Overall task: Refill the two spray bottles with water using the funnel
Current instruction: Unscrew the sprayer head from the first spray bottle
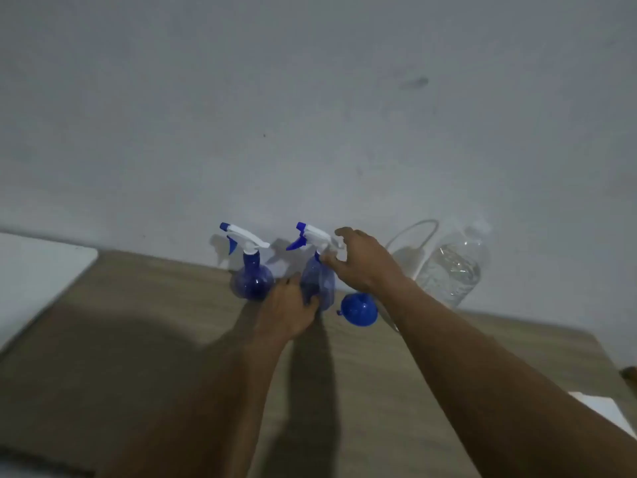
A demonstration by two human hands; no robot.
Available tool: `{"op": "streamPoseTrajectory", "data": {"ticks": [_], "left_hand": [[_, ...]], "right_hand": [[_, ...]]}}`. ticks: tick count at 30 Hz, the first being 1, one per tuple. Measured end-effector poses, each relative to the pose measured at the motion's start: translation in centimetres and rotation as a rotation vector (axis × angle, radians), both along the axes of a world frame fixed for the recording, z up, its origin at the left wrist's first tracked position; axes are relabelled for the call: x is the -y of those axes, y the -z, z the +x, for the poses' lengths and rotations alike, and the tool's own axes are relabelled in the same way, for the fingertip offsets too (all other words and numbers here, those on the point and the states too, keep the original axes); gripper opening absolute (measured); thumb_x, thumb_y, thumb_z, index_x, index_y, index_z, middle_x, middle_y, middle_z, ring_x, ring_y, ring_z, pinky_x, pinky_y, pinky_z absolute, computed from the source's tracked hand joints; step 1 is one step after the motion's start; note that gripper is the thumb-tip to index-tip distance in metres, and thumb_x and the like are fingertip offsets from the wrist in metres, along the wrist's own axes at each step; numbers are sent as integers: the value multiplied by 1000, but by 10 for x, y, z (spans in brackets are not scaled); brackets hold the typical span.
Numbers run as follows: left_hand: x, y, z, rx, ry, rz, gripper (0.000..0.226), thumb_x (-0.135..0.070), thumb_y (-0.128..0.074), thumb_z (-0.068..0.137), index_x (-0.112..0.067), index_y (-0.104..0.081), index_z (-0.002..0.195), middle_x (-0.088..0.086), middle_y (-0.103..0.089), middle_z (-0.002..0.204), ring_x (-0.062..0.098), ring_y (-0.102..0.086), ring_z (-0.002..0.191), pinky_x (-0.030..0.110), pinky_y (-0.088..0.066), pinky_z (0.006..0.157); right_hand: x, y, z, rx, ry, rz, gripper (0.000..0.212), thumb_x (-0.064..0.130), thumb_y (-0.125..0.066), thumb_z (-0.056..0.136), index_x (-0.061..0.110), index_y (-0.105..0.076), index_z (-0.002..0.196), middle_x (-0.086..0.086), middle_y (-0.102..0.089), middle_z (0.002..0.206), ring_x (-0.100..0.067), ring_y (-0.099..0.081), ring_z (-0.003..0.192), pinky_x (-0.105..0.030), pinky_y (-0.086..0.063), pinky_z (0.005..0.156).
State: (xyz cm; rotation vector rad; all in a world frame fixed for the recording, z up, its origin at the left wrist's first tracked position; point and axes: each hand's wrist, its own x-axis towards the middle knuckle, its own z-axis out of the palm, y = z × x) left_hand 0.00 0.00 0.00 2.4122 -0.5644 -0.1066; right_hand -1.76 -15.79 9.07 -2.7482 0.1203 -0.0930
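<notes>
Two translucent blue spray bottles with white trigger heads stand at the back of the wooden table [155, 322], close to the wall. The left spray bottle [253, 281] stands untouched. My left hand [286, 312] grips the lower body of the right spray bottle [324, 281]. My right hand [365, 263] curls round that bottle's white spray head [312, 234], thumb at the neck. A blue funnel [360, 310] lies on the table just right of this bottle, partly under my right wrist. A large clear water bottle [448, 270] with a looped handle stands further right.
A grey wall rises directly behind the bottles. A white surface [34, 270] borders the table on the left. Another white object [603, 412] shows at the table's right edge beside my right forearm.
</notes>
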Motion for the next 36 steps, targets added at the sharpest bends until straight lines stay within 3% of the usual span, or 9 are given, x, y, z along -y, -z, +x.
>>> {"op": "streamPoseTrajectory", "data": {"ticks": [7, 10, 13, 15, 18, 20, 23, 30, 36], "left_hand": [[12, 20, 12, 69, 11, 29, 37, -18, -62, 92, -10, -53, 127, 11, -59, 116, 16, -58, 94, 19, -42, 77], [11, 14, 7, 141, 126, -257, 23, -15, -44, 102, 1, -61, 98, 20, -59, 86, 10, -57, 72, 31, -47, 68], [10, 17, -7, -60, -77, -172, 42, -22, -70, 88, 0, -55, 121, 15, -60, 99, -9, -52, 79, 9, -36, 60], [7, 11, -24, -111, -175, -164, 56, -25, -75, 83, -6, -50, 130, 11, -62, 111, 8, -55, 90, 8, -39, 68], [2, 3, -47, -184, -138, -191, 61, -26, -75, 83, -11, -47, 135, 8, -64, 117, 25, -61, 106, 30, -48, 91], [-1, -2, -61, -226, -55, -134, 58, -22, -71, 87, -10, -45, 138, 9, -61, 125, 25, -57, 117, 26, -42, 96], [-10, -4, -89, -266, 22, -104, 50, -23, -69, 89, -11, -49, 134, 6, -59, 129, 22, -55, 119, 11, -31, 79], [-27, 2, -141, -389, -4, -244, 62, -36, -81, 63, -20, -60, 119, 1, -68, 112, 23, -64, 104, 39, -53, 88], [-32, 6, -169, -378, 21, -195, 50, -23, -75, 82, -21, -56, 128, -3, -63, 120, 17, -59, 109, 25, -43, 83]], "right_hand": [[-8, 24, 14, 62, 4, 145, 23, 30, -55, 101, 8, -54, 107, -10, -63, 92, -25, -57, 76, -38, -47, 66], [-10, 22, 9, 68, 22, 180, 19, 28, -54, 101, 9, -54, 104, -7, -62, 88, -22, -54, 70, -36, -45, 62], [-12, 18, -4, 68, 25, 209, 18, 27, -54, 100, 10, -55, 105, -6, -62, 89, -23, -56, 74, -37, -47, 64], [-14, 15, -16, 71, 31, 237, 16, 27, -55, 99, 11, -55, 104, -5, -62, 88, -20, -55, 71, -32, -43, 60], [-15, 11, -40, 64, 54, 267, 14, 26, -56, 98, 13, -55, 103, -2, -61, 86, -16, -53, 69, -26, -39, 55], [-17, 10, -60, 64, 63, 284, 13, 24, -58, 97, 13, -56, 103, -3, -63, 88, -21, -56, 72, -28, -41, 57], [-23, 14, -91, 54, 83, 293, 8, 23, -60, 95, 17, -56, 100, -5, -66, 91, -26, -60, 79, -37, -48, 66], [-37, 25, -154, 64, 175, 339, 8, 22, -64, 91, 20, -57, 95, -4, -66, 91, -25, -61, 82, -33, -46, 67], [-48, 43, -193, 107, 277, 526, 17, 26, -70, 85, 20, -64, 100, 3, -70, 93, -14, -67, 86, -36, -56, 78]]}}
